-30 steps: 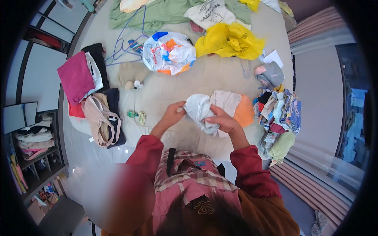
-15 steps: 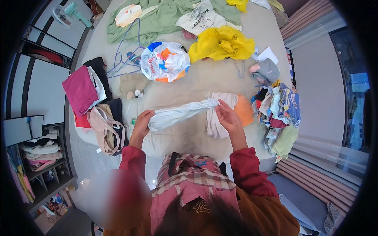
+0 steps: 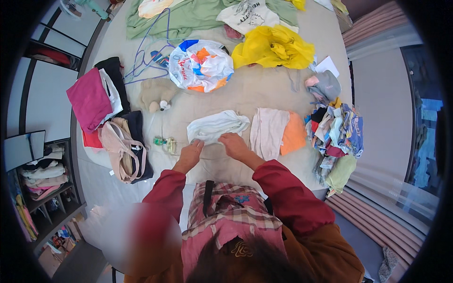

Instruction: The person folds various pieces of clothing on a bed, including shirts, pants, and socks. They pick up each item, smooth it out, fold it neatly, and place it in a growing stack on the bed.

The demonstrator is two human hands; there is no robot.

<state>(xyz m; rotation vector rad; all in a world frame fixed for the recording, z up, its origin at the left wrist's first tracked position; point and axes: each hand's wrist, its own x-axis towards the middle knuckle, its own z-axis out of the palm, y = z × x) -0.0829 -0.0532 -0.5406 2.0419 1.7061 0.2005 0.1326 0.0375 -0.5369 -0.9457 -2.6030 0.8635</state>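
Note:
A white cloth [image 3: 217, 123] lies in a loose long bundle on the beige bed in front of me. My left hand [image 3: 189, 155] pinches its near edge at the left corner. With fingers bent onto the same edge, my right hand [image 3: 234, 146] grips the cloth a little further right. Just right of the bundle is a folded pale pink cloth [image 3: 267, 134], which partly covers a folded orange cloth [image 3: 293, 133]. Small green and clear packets [image 3: 165, 143] rest on the sheet to the left of my left hand.
Folded clothes [image 3: 89, 100] and a pink strapped garment [image 3: 120, 153] are stacked left. Rolled clothes [image 3: 334, 129] pile up right, below a grey cap [image 3: 324, 85]. Further back are a plastic bag [image 3: 202, 66], purple hangers [image 3: 146, 61], a yellow garment [image 3: 273, 47] and a plush toy [image 3: 157, 95].
The white cloth, stretched between my raised hands before, has come down onto the bed. My hands have drawn closer together, the right one moving left.

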